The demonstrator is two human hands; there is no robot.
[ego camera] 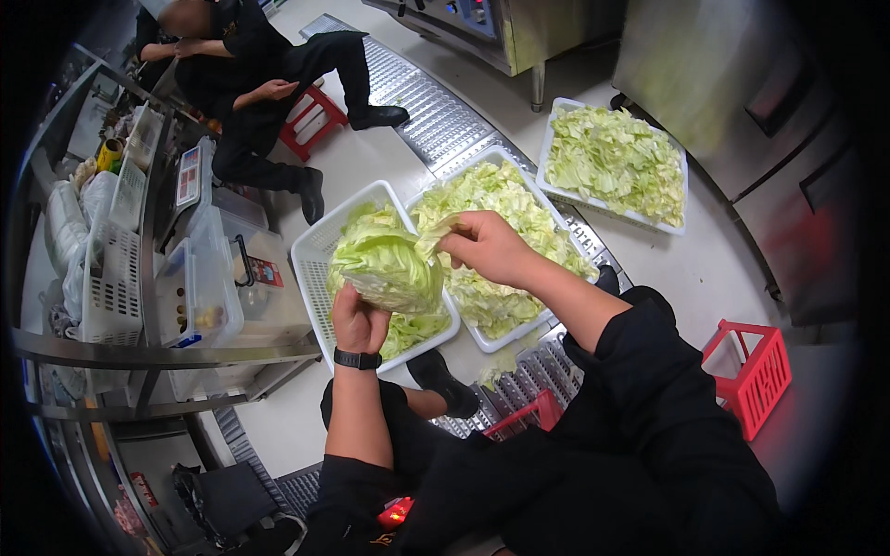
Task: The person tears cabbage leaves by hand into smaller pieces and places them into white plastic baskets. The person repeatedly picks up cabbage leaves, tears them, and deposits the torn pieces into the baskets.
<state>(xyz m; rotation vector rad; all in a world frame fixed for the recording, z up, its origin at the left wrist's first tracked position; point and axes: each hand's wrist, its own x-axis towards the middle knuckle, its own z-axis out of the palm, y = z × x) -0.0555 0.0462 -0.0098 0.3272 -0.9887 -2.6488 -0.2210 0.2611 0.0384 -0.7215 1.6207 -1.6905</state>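
Note:
My left hand (358, 320) supports a partly peeled head of cabbage (389, 271) from below, its cut pale side facing me. At its right side my right hand (483, 250) pinches a cabbage leaf (437, 236) between thumb and fingers; whether the leaf is still joined to the head I cannot tell. Beneath the head stands a white perforated plastic basket (311, 260) with more cabbage in it, partly hidden by the head. Against its right side is another white basket (491, 344), full of torn cabbage leaves (514, 243), below my right hand.
A third white basket (612, 205) of torn leaves stands at the upper right. A person (257, 90) sits on a red stool (313, 121) at the upper left. Steel shelving (139, 354) runs along the left. Metal drain grating (431, 104) crosses the floor. Another red stool (754, 372) is at the right.

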